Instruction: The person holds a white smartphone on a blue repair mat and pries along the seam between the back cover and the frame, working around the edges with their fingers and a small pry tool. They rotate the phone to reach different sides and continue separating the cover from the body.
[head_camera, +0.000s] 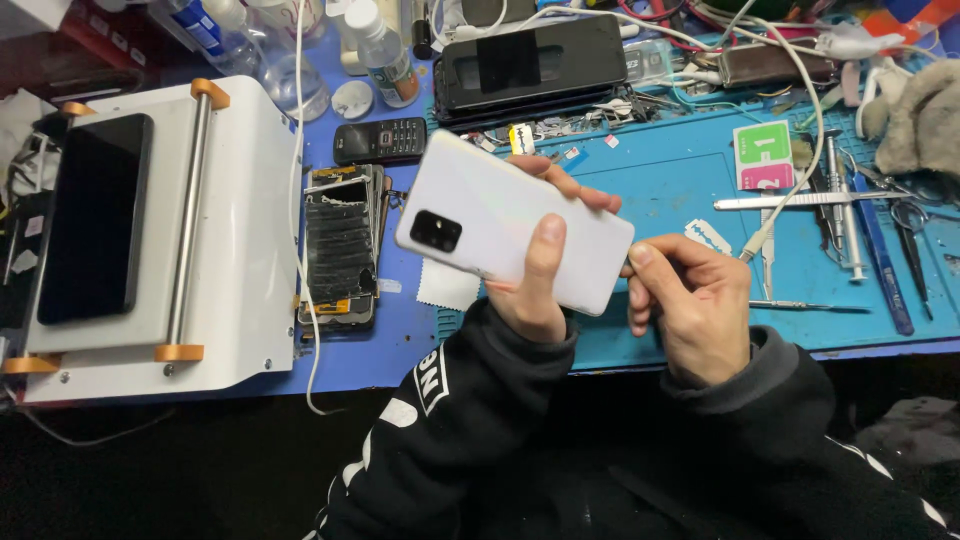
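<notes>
Left hand (535, 290) grips my white phone (510, 220) back-up; right hand (690, 295) pinches closed at its end, above the worktop's (680, 180) front edge.

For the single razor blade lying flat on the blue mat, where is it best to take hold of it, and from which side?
The razor blade lies flat on the blue mat, so it probably needs one short end tipped up first. Then pinch the two short ends from above; the long edges look like the sharp ones. The right hand is nearest.
</notes>
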